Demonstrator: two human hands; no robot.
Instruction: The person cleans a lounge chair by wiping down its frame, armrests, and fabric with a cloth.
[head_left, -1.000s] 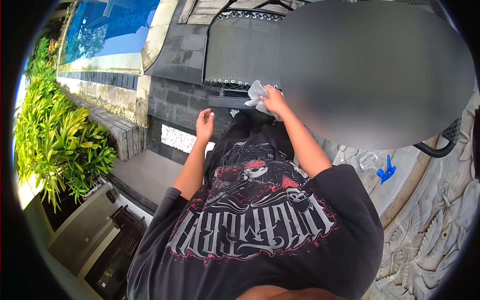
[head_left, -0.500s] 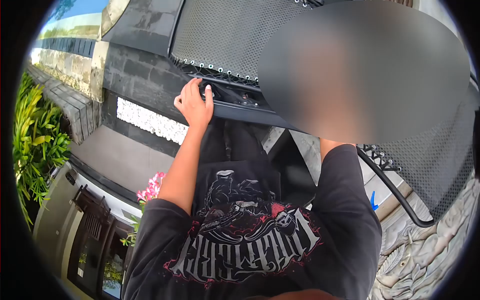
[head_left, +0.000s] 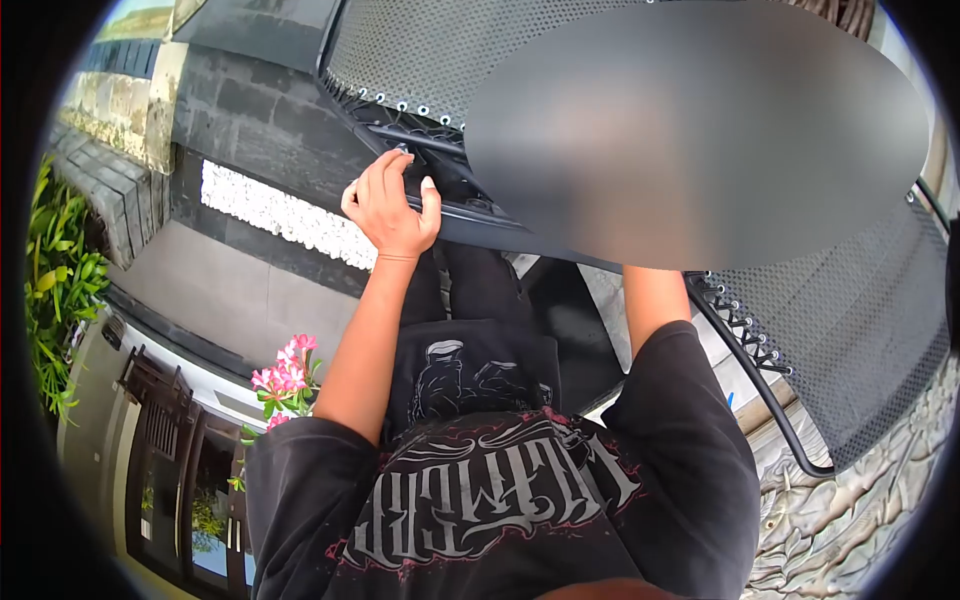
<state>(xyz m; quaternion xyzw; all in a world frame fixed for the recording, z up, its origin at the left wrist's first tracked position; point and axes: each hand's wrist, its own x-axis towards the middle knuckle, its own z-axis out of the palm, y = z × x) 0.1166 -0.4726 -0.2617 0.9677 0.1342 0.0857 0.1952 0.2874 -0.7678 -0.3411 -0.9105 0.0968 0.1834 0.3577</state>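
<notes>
My left hand [head_left: 392,205] is at the dark frame bar [head_left: 480,222] of a lounge chair, its fingers curved and spread apart, with nothing seen in it. Whether the fingertips touch the frame I cannot tell. The chair's grey mesh [head_left: 400,60] is laced to the frame with cords through metal eyelets. My right forearm [head_left: 655,305] reaches up into a large blurred patch, which hides my right hand and whatever it may hold. A second mesh part [head_left: 850,350] with a curved black tube shows at the right.
Dark stone tiles [head_left: 250,110] and a strip of white pebbles [head_left: 285,222] lie to the left. Pink flowers [head_left: 285,377] stand near my left elbow. Green plants [head_left: 65,290] are at the far left, and a carved stone surface [head_left: 850,530] is at the lower right.
The view has moved closer to the chair. My left hand has come up to the frame. My right hand, earlier holding a pale cloth, has passed behind the blurred patch.
</notes>
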